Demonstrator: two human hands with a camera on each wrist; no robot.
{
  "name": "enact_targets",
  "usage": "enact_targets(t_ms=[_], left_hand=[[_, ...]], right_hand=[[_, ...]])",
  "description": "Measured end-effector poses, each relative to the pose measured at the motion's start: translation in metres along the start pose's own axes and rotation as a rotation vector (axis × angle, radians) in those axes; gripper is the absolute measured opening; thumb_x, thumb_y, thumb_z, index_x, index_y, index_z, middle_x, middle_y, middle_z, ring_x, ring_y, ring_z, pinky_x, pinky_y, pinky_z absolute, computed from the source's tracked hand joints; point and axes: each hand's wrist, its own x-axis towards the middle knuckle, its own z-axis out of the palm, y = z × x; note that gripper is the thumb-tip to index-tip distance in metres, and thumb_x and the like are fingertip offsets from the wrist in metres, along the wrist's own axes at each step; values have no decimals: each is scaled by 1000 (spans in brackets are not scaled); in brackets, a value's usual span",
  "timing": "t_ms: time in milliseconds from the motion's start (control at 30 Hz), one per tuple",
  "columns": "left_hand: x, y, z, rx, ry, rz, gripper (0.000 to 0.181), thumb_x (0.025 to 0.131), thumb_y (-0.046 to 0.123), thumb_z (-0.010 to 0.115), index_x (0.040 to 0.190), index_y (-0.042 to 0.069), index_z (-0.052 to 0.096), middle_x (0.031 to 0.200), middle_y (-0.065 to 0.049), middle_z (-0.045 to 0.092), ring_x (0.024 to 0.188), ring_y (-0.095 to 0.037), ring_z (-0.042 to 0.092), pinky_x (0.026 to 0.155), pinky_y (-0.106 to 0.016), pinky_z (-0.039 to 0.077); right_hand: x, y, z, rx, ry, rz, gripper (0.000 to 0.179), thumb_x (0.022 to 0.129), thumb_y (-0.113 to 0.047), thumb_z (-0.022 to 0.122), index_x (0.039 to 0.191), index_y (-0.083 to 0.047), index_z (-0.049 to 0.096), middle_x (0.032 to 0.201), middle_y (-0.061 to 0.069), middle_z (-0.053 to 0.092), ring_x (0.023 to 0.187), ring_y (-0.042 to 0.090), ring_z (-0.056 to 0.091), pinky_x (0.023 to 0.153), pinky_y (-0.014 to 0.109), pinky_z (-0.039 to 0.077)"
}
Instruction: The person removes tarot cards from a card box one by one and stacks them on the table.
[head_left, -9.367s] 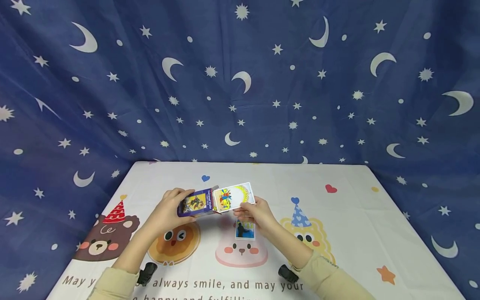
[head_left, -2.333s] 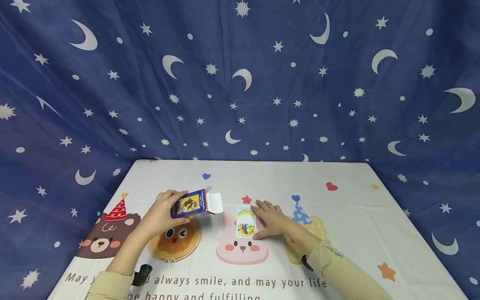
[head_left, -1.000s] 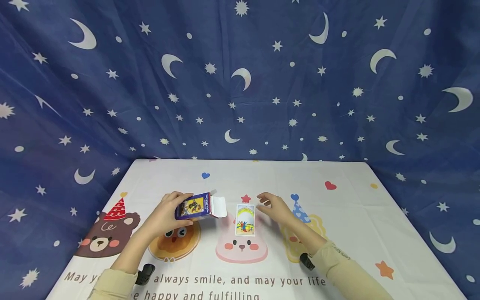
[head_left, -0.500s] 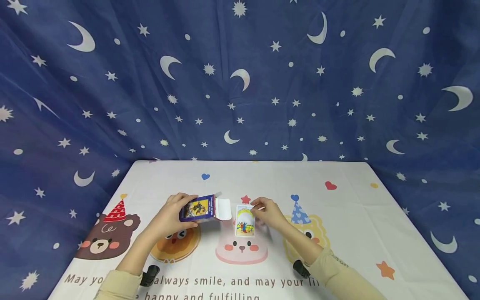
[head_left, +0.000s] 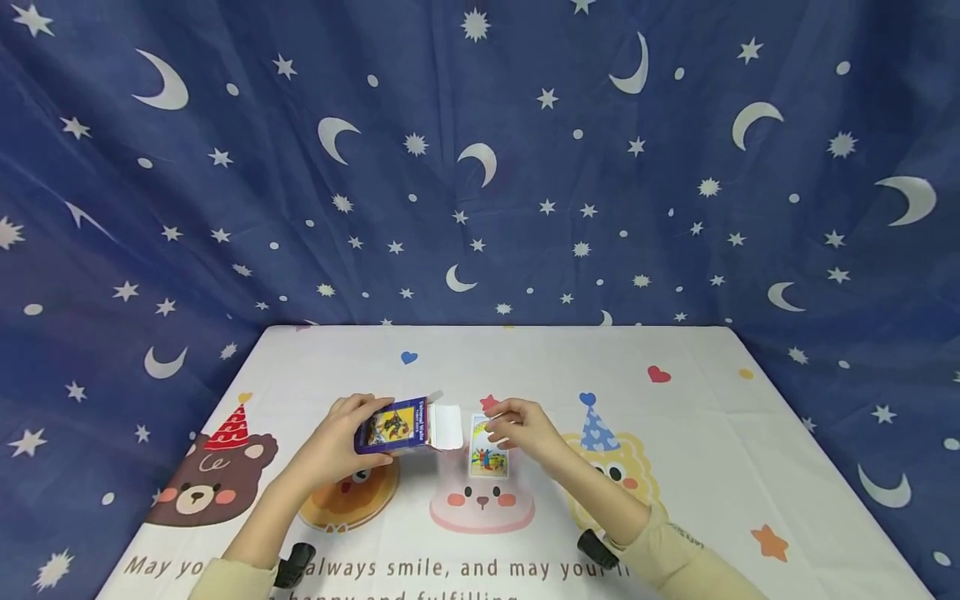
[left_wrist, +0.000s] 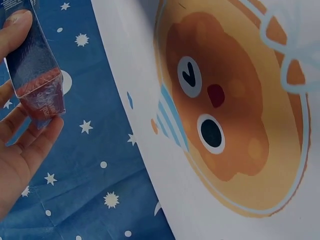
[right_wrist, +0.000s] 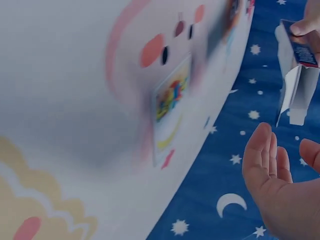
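Note:
A purple tarot card box (head_left: 393, 425) is gripped by my left hand (head_left: 330, 446), thumb along the near side and fingers along the far side. Its white flap (head_left: 447, 427) stands open toward the right. The left wrist view shows the thumb on the wrapped box (left_wrist: 32, 55) and fingertips at its red end. On the table lies a tarot card (head_left: 487, 462), face up, picturing a rainbow and figures. Over its upper right part hovers my right hand (head_left: 528, 433), covering some of it. In the right wrist view that hand (right_wrist: 285, 190) has bent, spread fingers holding nothing, facing the box's opening.
The white table cover (head_left: 697, 450) bears printed animals, hearts and lettering. A dark blue curtain (head_left: 480, 208) with moons and stars hangs behind the table. Black straps (head_left: 596, 550) sit on both wrists.
Earlier, my right hand drew cards from the box; they then lay on the table card, squared at the side. Since then it has lifted and moved left over them; the box shifted slightly right.

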Motion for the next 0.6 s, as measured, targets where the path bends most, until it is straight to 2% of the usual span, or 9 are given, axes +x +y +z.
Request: enact_targets(t_ms=[167, 300, 600], left_hand=[[-1, 3, 1, -5, 11, 18, 75, 64, 22, 87, 131, 11, 54, 122, -13, 53, 113, -33, 47, 92, -54, 47], [0, 5, 1, -8, 14, 31, 75, 64, 22, 87, 131, 11, 54, 119, -9, 54, 111, -30, 47, 92, -51, 48], [3, 9, 3, -1, -3, 53, 74, 64, 21, 87, 130, 11, 55, 114, -5, 55, 109, -27, 48, 91, -49, 48]], right_hand=[[-3, -9, 4, 96, -47, 37, 28, 90, -9, 55, 110, 11, 57, 100, 24, 66, 84, 23, 69, 81, 41, 57], [-1, -17, 6, 123, -61, 74, 30, 89, -9, 55, 111, 11, 57, 98, 18, 67, 82, 16, 68, 79, 36, 58], [2, -23, 16, 169, -102, 116, 33, 90, -11, 54, 115, 10, 54, 93, 13, 67, 79, 15, 66, 74, 33, 59]])
